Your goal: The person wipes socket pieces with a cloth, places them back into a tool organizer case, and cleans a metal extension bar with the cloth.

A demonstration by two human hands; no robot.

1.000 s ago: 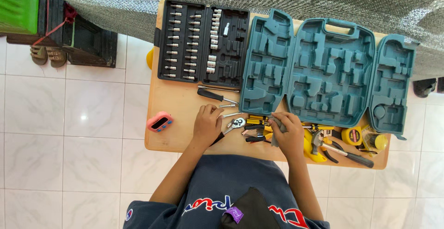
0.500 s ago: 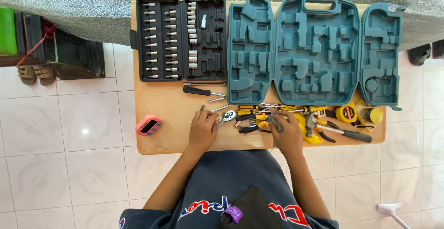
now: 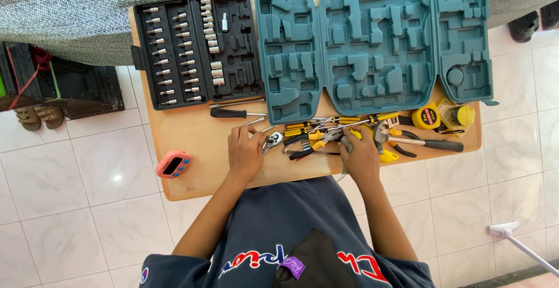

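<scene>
Wooden counter (image 3: 192,177) over white tile floor (image 3: 58,206). Biggest item: teal moulded tool case (image 3: 372,38), folded open in three panels, every recess bare. Left of it a black socket-and-bit case (image 3: 195,49), open, rows mostly filled. Below the teal case a loose pile of yellow-handled tools (image 3: 326,131): screwdrivers, pliers, claw hammer (image 3: 407,142), yellow tape measure (image 3: 426,117) at the right end. Black-handled screwdriver (image 3: 230,113) lies apart, just below the socket case. Pink timer (image 3: 172,164) near the counter's left front edge.

Left hand (image 3: 246,151) rests palm down beside the ratchet head (image 3: 273,139), fingers curled; can't tell if they grip anything. Right hand (image 3: 360,157) sits at the pile's front, fingers closed on a small grey tool (image 3: 347,144), kind unclear.

Judgement: sorting or picking step, tools out of the case and being handled one by one. Next move likely needs the grey tool lifted free of the tangled handles without dragging neighbours.
</scene>
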